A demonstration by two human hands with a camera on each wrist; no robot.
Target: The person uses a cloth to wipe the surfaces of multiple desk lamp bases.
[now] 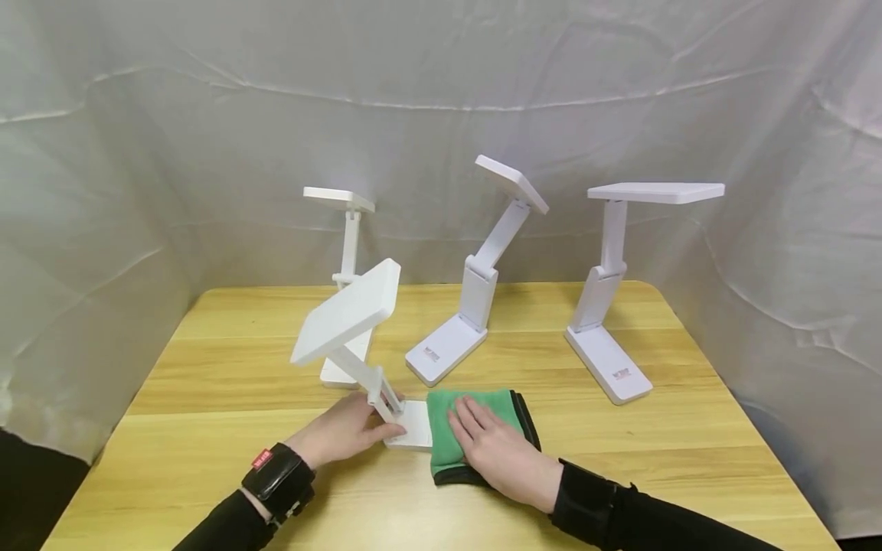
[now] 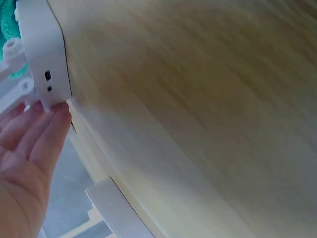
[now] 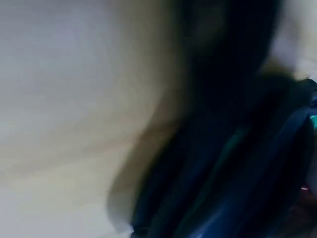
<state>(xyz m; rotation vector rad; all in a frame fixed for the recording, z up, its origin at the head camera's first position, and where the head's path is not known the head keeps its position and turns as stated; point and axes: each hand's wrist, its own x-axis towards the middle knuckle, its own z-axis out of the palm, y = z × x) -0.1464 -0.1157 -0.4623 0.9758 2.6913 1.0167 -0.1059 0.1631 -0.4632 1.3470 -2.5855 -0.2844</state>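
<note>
A white folding desk lamp (image 1: 347, 314) stands near the front of the table, its head tilted. My left hand (image 1: 347, 430) grips the lamp's base (image 1: 416, 423), thumb on the near side and fingers at the far side. The left wrist view shows my fingers at the end of that base (image 2: 47, 54), beside two small ports. My right hand (image 1: 501, 458) rests with straight fingers on a folded green cloth (image 1: 444, 425) with black edging. This cloth meets the right end of the base; what lies beneath it is hidden. Dark, blurred fabric (image 3: 237, 163) fills much of the right wrist view.
Three more white desk lamps stand behind: one at the left (image 1: 350, 241), one in the middle (image 1: 478, 291), one at the right (image 1: 598, 298). All are on the wooden table (image 1: 227, 360). A pale grey curtain (image 1: 413, 153) hangs around the back and sides.
</note>
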